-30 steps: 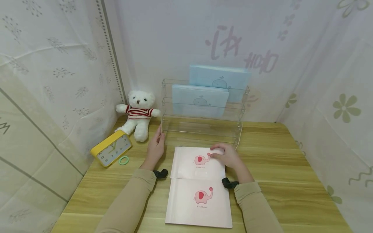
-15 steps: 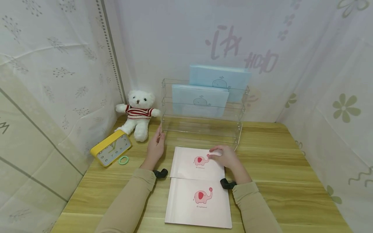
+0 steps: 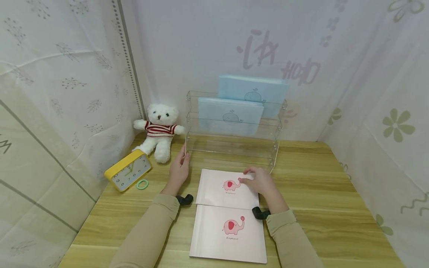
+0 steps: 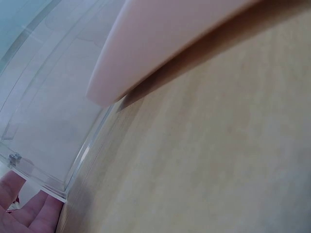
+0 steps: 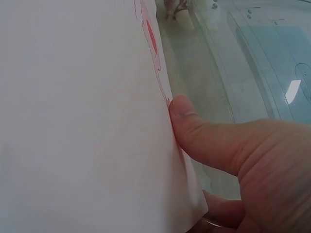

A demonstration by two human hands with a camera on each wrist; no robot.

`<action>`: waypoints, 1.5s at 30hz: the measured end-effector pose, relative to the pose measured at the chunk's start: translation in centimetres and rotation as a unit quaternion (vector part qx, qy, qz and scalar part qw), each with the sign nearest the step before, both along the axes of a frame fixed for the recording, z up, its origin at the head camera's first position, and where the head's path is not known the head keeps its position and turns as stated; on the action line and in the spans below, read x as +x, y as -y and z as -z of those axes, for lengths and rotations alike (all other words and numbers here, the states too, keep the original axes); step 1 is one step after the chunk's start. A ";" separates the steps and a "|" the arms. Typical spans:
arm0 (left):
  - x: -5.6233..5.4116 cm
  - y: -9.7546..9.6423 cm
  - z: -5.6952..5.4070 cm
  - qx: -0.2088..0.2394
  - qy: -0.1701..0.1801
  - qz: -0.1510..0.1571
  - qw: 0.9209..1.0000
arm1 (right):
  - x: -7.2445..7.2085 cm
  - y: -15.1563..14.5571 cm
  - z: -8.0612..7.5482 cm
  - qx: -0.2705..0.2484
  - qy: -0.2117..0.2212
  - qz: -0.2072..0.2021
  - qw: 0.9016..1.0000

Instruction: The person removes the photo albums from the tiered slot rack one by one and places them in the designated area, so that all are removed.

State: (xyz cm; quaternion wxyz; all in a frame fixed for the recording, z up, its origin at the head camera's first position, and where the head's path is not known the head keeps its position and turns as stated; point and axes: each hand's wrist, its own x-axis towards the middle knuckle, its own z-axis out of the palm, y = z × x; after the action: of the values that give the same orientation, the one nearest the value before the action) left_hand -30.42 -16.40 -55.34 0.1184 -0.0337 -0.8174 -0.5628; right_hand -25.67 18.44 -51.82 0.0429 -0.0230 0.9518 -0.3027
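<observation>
Right hand [image 3: 261, 182] is pinching the thin pale-pink elephant booklet [image 3: 212, 184] at its far right corner, thumb pressing on the cover. Left hand [image 3: 178, 171] is touching the left side of the clear acrylic tiered rack [image 3: 231, 147]; can't tell if it's clamping. That booklet's sitting between the rack and the wood-grain worktop [image 3: 318, 186]'s near edge, with a second pale-pink elephant booklet [image 3: 209, 234] lying nearer that edge. Both are reading "Elephant" under the drawing. Two light-blue whale booklets [image 3: 214, 115] are standing in the rack. Toward the far left corner, a white plush bear [image 3: 161, 143] is sitting behind a yellow-framed clock [image 3: 122, 164] that's showing numerals. I'm not managing to read the pink backdrop lettering [image 3: 248, 56].
</observation>
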 end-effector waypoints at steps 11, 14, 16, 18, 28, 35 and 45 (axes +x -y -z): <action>-0.1 0.0 0.2 -0.011 -0.017 -0.016 1.000 | 0.3 -0.6 -1.3 0.015 0.003 0.005 1.000; -0.1 0.0 0.3 -0.009 -0.012 -0.014 1.000 | 0.4 -0.9 -2.0 0.020 -0.001 0.015 1.000; -0.1 0.1 0.4 -0.003 -0.006 -0.007 1.000 | 0.5 -1.1 -2.6 0.029 -0.011 0.015 0.999; -0.1 0.1 0.5 -0.005 -0.001 -0.005 1.000 | 0.6 -1.1 -3.1 0.031 -0.021 0.015 0.999; 0.1 0.0 0.5 0.007 0.002 0.001 1.000 | -0.4 -0.1 -6.8 -0.024 -0.162 -0.008 0.986; 0.1 0.1 0.4 0.013 0.001 0.006 1.000 | -3.0 1.1 -11.9 -0.096 -0.224 0.017 0.970; 0.2 0.1 0.2 -0.002 -0.003 -0.001 1.000 | -6.7 2.1 -15.7 -0.161 -0.298 0.097 0.936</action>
State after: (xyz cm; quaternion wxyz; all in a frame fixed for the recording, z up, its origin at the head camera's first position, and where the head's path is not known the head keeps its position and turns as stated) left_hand -30.25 -16.47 -55.56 0.1210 -0.0343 -0.8180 -0.5613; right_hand -32.38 16.32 -36.13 -0.2761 -0.0265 0.8572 -0.4339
